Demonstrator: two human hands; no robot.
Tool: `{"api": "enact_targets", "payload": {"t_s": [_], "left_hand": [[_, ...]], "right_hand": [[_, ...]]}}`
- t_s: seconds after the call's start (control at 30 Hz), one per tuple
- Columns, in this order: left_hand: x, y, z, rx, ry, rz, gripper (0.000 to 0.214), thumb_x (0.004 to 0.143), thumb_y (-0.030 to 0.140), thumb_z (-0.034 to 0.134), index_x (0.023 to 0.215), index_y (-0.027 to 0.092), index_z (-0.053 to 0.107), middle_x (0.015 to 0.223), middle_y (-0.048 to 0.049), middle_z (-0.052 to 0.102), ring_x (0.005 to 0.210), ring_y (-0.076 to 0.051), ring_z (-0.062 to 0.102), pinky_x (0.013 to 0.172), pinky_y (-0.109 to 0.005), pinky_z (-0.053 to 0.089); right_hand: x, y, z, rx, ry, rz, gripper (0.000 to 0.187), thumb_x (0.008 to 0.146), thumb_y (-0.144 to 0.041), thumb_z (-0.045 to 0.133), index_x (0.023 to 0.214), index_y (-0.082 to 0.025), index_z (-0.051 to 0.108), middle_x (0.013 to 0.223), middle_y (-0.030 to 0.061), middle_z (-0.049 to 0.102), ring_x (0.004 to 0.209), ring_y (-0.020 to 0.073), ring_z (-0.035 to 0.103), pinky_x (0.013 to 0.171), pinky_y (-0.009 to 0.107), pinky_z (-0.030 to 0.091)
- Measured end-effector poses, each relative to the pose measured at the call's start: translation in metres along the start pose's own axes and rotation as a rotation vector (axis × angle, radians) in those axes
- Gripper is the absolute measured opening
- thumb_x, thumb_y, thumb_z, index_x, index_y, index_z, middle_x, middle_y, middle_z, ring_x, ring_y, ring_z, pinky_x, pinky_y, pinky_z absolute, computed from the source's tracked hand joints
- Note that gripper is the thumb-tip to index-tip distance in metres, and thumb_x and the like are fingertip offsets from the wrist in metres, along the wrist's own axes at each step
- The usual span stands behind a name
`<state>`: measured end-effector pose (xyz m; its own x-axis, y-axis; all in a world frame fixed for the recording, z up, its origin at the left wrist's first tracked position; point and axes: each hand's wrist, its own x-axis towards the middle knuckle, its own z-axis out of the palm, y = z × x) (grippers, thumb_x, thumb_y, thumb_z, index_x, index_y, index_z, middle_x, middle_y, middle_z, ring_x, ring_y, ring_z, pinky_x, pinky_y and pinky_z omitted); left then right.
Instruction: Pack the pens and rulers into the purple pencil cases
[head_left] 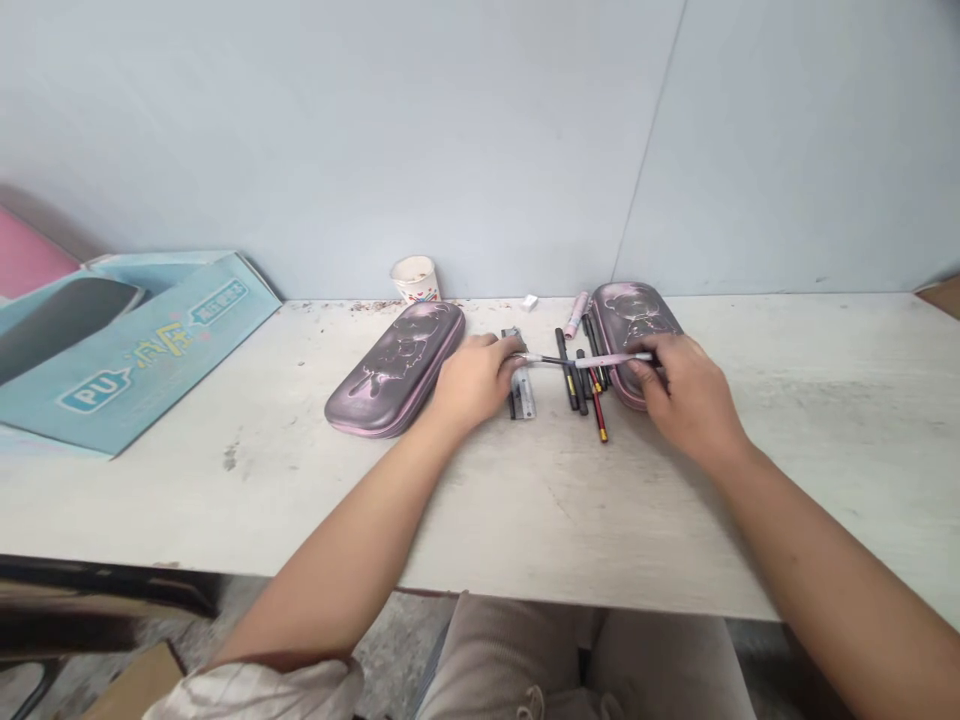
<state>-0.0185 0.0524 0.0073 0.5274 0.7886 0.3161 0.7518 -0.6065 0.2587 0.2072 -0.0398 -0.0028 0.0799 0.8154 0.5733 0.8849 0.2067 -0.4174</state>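
My left hand [478, 378] is closed, its fingertips pinching one end of a slim pen. My right hand [688, 392] is closed on the other end, around the pen's pink and white barrel [606, 361]. The pen lies level between both hands, a thin dark stretch showing near its middle; whether it is one piece or two I cannot tell. Below it, several black pens [582, 395] and a dark red pencil [600, 415] lie on the table. A clear ruler [523, 392] is beside my left fingers. One dark pencil case [634, 310] lies behind my right hand.
Left of my left hand lies another closed dark pencil case [397, 365] with pink trim. A paper cup [415, 278], a small white block [529, 302] and a pink roll-shaped item [576, 313] are near the wall. A blue box [142, 360] occupies the table's left side.
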Motion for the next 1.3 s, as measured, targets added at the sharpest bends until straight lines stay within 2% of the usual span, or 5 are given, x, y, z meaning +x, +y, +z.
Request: {"api": "enact_targets", "payload": {"t_s": [0.37, 0.8, 0.93, 1.13, 1.3], "left_hand": [[0.000, 0.002, -0.003, 0.365, 0.229, 0.111, 0.032, 0.090, 0.021, 0.031, 0.106, 0.020, 0.059, 0.105, -0.0146, 0.053, 0.100, -0.028, 0.043, 0.079, -0.040, 0.037], [-0.005, 0.028, 0.002, -0.438, -0.205, 0.037, 0.030, 0.090, 0.034, 0.030, 0.081, 0.018, 0.054, 0.069, 0.0006, 0.054, 0.064, -0.012, 0.049, 0.062, -0.024, 0.039], [-0.005, 0.029, 0.001, -0.491, -0.155, 0.055, 0.014, 0.084, 0.027, 0.043, 0.086, 0.018, 0.054, 0.074, 0.0007, 0.054, 0.066, -0.011, 0.047, 0.063, -0.024, 0.038], [-0.004, 0.026, 0.003, -0.555, -0.065, -0.017, 0.010, 0.081, 0.024, 0.047, 0.088, 0.020, 0.051, 0.076, 0.0012, 0.054, 0.070, -0.012, 0.047, 0.067, -0.024, 0.039], [-0.005, 0.025, 0.004, -0.468, -0.053, 0.036, 0.010, 0.081, 0.023, 0.047, 0.089, 0.020, 0.052, 0.079, -0.0003, 0.056, 0.074, -0.014, 0.049, 0.070, -0.026, 0.039]], "right_hand": [[-0.001, 0.001, 0.004, 0.022, 0.063, -0.035, 0.017, 0.085, -0.024, 0.044, 0.096, -0.021, 0.056, 0.095, 0.0073, 0.061, 0.092, 0.0248, 0.052, 0.078, 0.039, 0.042], [-0.002, -0.009, -0.002, 0.160, 0.023, 0.007, 0.016, 0.085, -0.029, 0.045, 0.091, -0.023, 0.059, 0.087, 0.0031, 0.065, 0.084, 0.0194, 0.057, 0.071, 0.031, 0.042], [-0.003, -0.011, -0.006, 0.129, -0.051, 0.185, 0.037, 0.087, -0.047, 0.040, 0.065, -0.021, 0.055, 0.051, -0.0005, 0.054, 0.050, 0.0145, 0.048, 0.050, 0.027, 0.033], [-0.003, -0.011, -0.006, 0.399, -0.132, 0.140, 0.032, 0.083, -0.048, 0.047, 0.103, -0.023, 0.050, 0.080, 0.0009, 0.064, 0.063, 0.0148, 0.056, 0.055, 0.026, 0.039], [-0.003, -0.014, -0.012, 0.219, -0.161, 0.184, 0.033, 0.087, -0.049, 0.039, 0.075, -0.022, 0.055, 0.055, -0.0017, 0.055, 0.050, 0.0128, 0.048, 0.050, 0.026, 0.034]]}}
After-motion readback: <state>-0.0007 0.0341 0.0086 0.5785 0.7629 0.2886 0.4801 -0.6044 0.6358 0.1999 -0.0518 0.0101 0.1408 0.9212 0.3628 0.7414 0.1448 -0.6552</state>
